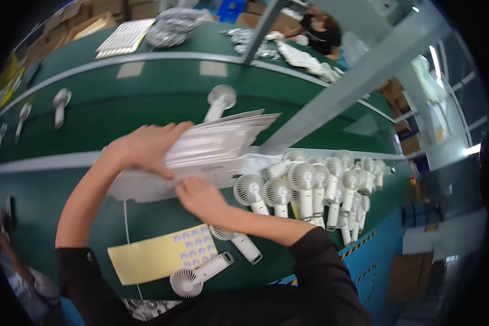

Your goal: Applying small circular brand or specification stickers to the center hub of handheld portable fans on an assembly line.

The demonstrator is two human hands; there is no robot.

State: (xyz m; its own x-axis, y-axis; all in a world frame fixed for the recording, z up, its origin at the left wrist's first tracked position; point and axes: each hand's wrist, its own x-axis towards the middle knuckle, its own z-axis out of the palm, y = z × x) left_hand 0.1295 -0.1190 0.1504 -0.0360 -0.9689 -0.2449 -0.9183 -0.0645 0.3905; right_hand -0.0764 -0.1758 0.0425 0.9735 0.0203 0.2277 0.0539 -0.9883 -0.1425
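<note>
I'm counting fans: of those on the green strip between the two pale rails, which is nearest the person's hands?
The white fan just beyond the pale stack, right of the left hand; the other fans lie well to its left.

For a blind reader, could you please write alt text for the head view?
A person's left hand grips a stack of pale sheets, the right hand close below, over a green workbench with white handheld fans and a yellow sticker sheet.

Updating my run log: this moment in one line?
left hand: on white stack; right hand: at its near edge; nearby: handheld fans, yellow sticker sheet
</note>
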